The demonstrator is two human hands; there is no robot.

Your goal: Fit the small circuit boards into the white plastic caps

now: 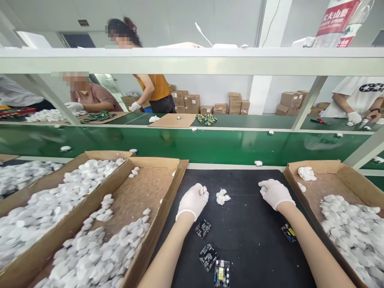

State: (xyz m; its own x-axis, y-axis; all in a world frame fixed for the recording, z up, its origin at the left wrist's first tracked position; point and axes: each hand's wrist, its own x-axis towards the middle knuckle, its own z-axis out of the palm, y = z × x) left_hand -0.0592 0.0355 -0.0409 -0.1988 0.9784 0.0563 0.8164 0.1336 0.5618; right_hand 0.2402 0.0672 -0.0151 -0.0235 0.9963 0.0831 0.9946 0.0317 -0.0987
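Note:
My left hand (192, 201), in a white glove, is over the black mat (240, 240) with its fingers curled around a small white plastic piece (204, 189). A little pile of white pieces (222, 197) lies to its right. My right hand (275, 193), also gloved, is above the mat near the right tray; its fingers are loosely bent and slightly apart, and nothing shows in them. Below my left hand lie two dark circuit boards (203, 228) and one board with yellow and white components (222, 273). Another board (289, 232) is partly hidden by my right forearm.
Cardboard trays of white pieces flank the mat: one on the left (172, 196), another on the right (339, 166). Beyond runs a green conveyor (180, 144) carrying small white items. A shelf beam (192, 64) crosses overhead. Several people work opposite.

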